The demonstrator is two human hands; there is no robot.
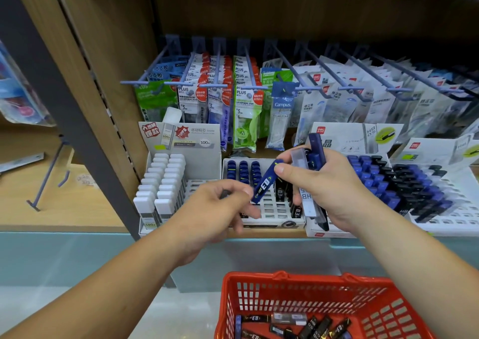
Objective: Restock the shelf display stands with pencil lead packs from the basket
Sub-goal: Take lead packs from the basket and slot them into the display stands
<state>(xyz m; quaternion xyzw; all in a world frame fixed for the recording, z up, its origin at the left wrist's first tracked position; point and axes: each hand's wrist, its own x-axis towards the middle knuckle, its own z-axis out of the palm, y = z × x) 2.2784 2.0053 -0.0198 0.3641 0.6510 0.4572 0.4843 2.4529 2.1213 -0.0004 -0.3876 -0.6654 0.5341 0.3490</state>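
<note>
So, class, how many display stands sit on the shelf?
4 in a row: white-capped stand far left, half-empty stand beside it, two blue-and-black stands at right. More may lie off-frame.

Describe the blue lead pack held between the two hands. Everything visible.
The blue lead pack is a slim, flat, dark blue case, plastic by its look, with white lettering and a yellow-green mark near its upper end. It slants, upper end to the right, above the middle display stand. The right hand pinches its upper end while gripping other packs; the left hand pinches its lower end.
</note>
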